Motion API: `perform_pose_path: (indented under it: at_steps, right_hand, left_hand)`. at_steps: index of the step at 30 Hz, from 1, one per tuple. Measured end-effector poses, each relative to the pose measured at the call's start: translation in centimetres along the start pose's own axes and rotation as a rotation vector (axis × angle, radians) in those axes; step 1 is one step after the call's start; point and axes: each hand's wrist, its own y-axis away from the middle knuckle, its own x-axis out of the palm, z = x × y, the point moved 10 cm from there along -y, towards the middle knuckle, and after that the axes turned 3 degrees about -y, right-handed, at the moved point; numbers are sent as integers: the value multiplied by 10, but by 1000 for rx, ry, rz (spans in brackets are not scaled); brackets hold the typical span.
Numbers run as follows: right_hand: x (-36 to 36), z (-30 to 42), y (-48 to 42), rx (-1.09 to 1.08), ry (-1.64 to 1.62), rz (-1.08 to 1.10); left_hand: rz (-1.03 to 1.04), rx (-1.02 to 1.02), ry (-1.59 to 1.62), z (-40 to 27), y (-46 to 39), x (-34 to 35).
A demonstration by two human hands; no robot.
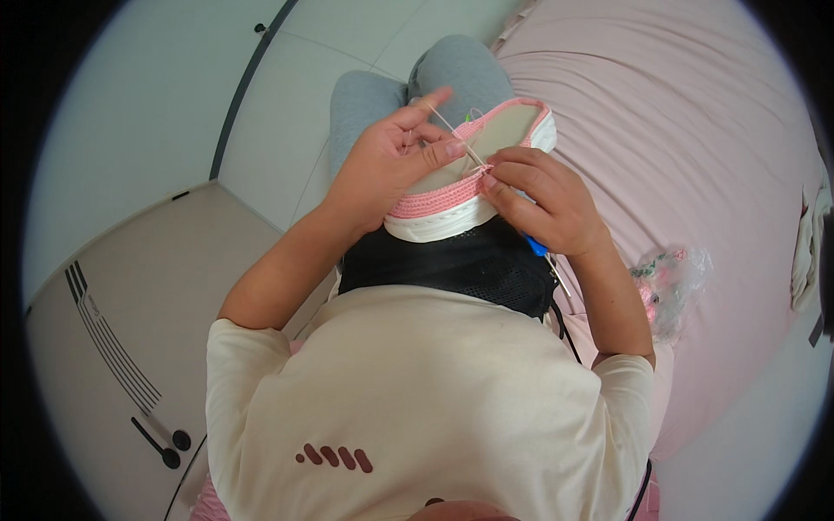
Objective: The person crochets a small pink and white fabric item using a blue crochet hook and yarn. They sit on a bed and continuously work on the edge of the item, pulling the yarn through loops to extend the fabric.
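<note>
A shoe sole with white sidewall and a pink crocheted band rests over my lap, its beige insole facing up. Pale yarn runs taut from the raised index finger of my left hand down to the band's upper edge. That hand's thumb and middle finger pinch close to the thin metal shaft. My right hand grips a crochet hook by its blue handle, with fingertips against the crocheted edge. A thin metal rod sticks out below the handle. The hook's tip is hard to make out.
A small green marker and a loose loop sit at the band's far side. Under the sole lies a black mesh bag. To the right, a clear plastic bag with pink contents lies on the pink bedsheet. A door stands left.
</note>
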Motion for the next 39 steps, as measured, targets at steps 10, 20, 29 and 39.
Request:
perform_pose_path:
  at_steps: [10, 20, 29, 39]
  right_hand:
    - [4, -2, 2, 3, -28, 26]
    - [7, 10, -6, -99, 83, 18]
    - [8, 4, 2, -26, -78, 97]
    - [-3, 11, -3, 43, 11, 33]
  left_hand:
    - [-122, 78, 24, 5, 0, -14]
    - [86, -154, -35, 20, -13, -7]
    - [305, -116, -262, 1, -17, 19]
    - [223, -18, -358, -5, -4, 16]
